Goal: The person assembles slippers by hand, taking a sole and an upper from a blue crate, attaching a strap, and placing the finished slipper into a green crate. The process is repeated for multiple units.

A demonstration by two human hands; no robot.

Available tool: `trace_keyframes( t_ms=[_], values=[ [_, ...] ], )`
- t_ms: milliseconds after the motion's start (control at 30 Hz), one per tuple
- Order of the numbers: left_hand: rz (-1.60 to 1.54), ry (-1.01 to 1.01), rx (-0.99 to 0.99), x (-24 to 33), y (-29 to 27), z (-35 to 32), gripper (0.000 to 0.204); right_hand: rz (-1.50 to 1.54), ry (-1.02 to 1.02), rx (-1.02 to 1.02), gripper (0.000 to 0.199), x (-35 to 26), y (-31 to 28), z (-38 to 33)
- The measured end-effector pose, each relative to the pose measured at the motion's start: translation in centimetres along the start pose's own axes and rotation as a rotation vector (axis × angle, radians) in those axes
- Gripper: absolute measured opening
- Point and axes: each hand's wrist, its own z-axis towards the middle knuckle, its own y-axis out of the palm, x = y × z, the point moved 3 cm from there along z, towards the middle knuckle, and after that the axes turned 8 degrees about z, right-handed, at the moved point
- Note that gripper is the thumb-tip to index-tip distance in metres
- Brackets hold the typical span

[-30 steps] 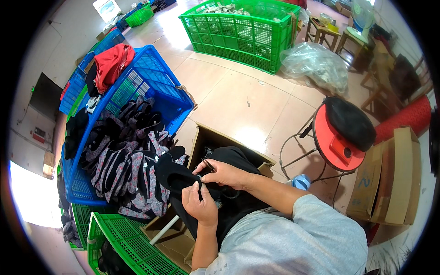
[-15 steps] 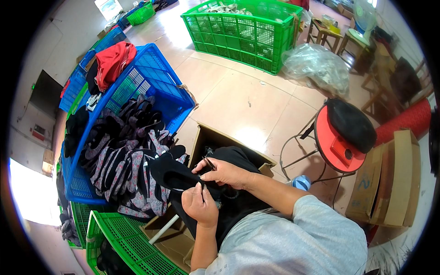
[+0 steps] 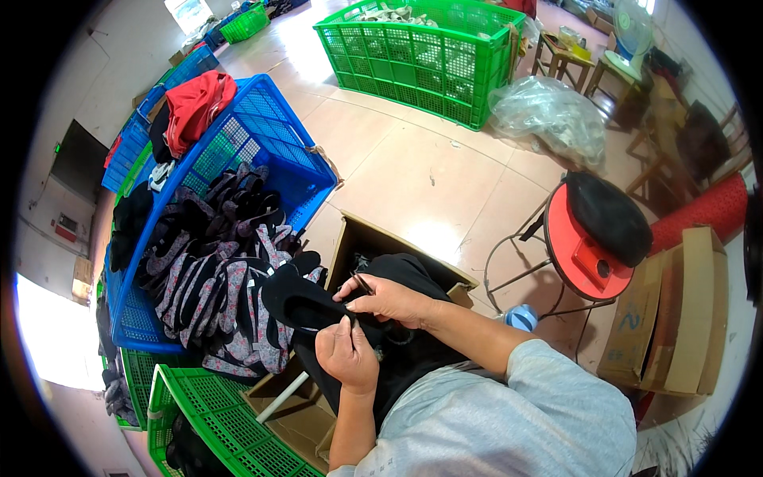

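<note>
My left hand (image 3: 348,355) pinches the near edge of a black fabric slipper (image 3: 288,296), thumb and fingertips pressed together. The slipper's opening faces up, and its rounded end points left. Closed around a slim dark tool like thread snips (image 3: 363,283), my right hand (image 3: 389,300) meets the same edge just beside the left fingertips. Its fingers partly cover the tool. Black cloth (image 3: 401,274) covers my lap beneath. Left of the slipper, a pile of floral and black slippers (image 3: 230,302) spills out of a blue crate (image 3: 274,135).
An open cardboard box (image 3: 350,238) stands by my knees. A green crate (image 3: 214,413) is at lower left, and another green crate (image 3: 413,60) stands across the floor beside a clear plastic bag (image 3: 548,119). A red stool (image 3: 584,270) holds a black cushion (image 3: 608,215) at right.
</note>
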Motion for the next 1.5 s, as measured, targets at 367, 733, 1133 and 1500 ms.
trace_keyframes(
  t_ms=[367,733,1133,1500],
  values=[
    [-0.004,-0.007,-0.013,0.1,0.0,-0.1,0.019,-0.030,0.013,-0.007,0.025,0.2,-0.2,0.1],
    [-0.013,-0.004,-0.020,-0.1,0.1,-0.2,0.019,-0.023,0.015,0.006,0.024,0.4,-0.2,0.2],
    [-0.144,-0.176,0.006,-1.1,-0.3,1.3,0.012,-0.025,-0.303,0.016,0.019,0.1,-1.3,0.9],
    [-0.443,-0.497,-0.137,-1.9,-0.8,1.7,0.017,-0.683,-0.798,-0.139,0.054,-2.6,-2.5,-0.7]
  ],
)
